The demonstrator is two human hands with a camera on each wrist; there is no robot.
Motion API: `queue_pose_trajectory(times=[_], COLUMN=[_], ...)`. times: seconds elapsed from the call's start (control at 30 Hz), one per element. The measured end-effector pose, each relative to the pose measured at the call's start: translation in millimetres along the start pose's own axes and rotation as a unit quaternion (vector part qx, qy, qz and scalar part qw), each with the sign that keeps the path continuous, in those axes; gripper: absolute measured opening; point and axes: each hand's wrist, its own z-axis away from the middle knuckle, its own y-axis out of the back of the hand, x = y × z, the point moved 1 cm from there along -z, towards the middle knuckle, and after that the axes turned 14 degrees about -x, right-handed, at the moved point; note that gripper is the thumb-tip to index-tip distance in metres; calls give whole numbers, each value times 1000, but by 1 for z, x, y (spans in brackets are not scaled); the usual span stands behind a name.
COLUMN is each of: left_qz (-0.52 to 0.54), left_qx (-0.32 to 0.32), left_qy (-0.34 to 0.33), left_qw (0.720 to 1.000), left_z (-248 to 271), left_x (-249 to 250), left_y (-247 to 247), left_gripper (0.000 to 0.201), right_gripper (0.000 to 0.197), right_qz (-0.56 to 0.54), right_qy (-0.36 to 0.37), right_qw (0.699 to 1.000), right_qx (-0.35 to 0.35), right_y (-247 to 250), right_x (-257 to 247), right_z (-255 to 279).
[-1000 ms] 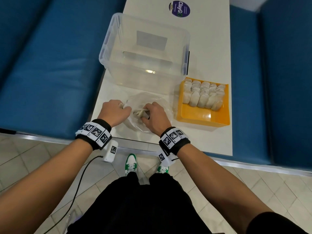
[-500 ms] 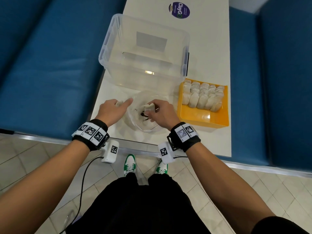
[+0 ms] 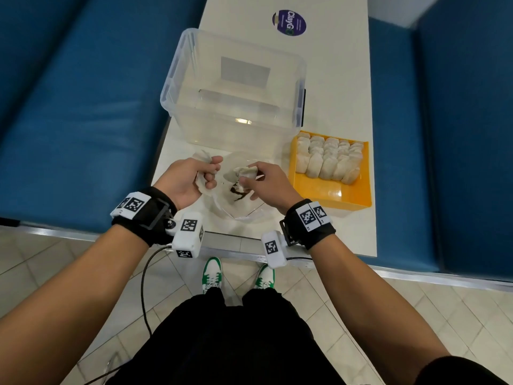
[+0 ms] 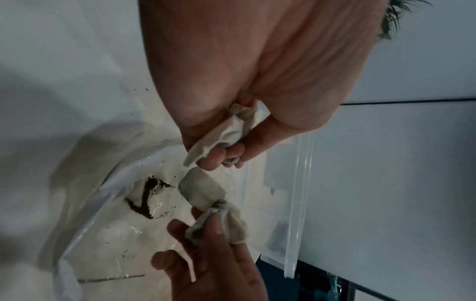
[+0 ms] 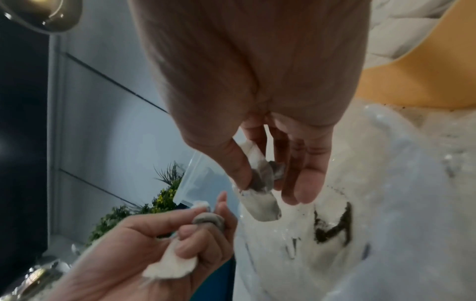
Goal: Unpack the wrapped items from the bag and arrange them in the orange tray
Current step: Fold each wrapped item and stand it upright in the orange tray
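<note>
A clear plastic bag (image 3: 238,211) lies on the white table's near edge, with dark crumbs (image 3: 236,192) inside. My left hand (image 3: 210,173) grips one white wrapped item (image 4: 224,133) in its curled fingers, just left of the bag's mouth. My right hand (image 3: 248,179) pinches a second wrapped item (image 4: 202,192) by its twisted end, held just above the bag (image 5: 386,203). The two hands are close together. To the right stands the orange tray (image 3: 337,194), its far half filled with several wrapped items (image 3: 327,159) in rows.
A large, clear plastic bin (image 3: 233,87) stands right behind the bag. A purple round sticker (image 3: 289,23) marks the table's far end. Blue padded seats (image 3: 83,107) flank the narrow table on both sides. The tray's near half shows bare orange.
My right hand has come up out of the bag with a wrapped item and shifted right. My left hand has curled its fingers around another wrapped item.
</note>
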Motion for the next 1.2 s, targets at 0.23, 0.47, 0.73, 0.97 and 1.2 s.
queue_pose_trajectory(times=[0.23, 0.47, 0.73, 0.97, 1.2], left_qz=[27, 106, 89, 171, -417], left_qx=[-10, -94, -50, -14, 125], left_qy=[22, 44, 62, 25, -58], left_qw=[999, 989, 993, 985, 898], left_z=[5, 10, 5, 2, 0], left_x=[2, 0, -4, 6, 9], left_y=[-13, -35, -46, -35, -20], left_gripper=[19, 39, 36, 20, 15], right_gripper=[19, 20, 43, 17, 40], right_qz=[-61, 46, 348, 171, 388], right_qy=[54, 193, 212, 182, -118], right_qw=[994, 970, 912, 966, 909], right_qx=[67, 137, 45, 61, 93], right_y=[10, -3, -2, 26, 15], right_x=[-17, -37, -36, -42, -11], right_z=[15, 31, 24, 32, 49])
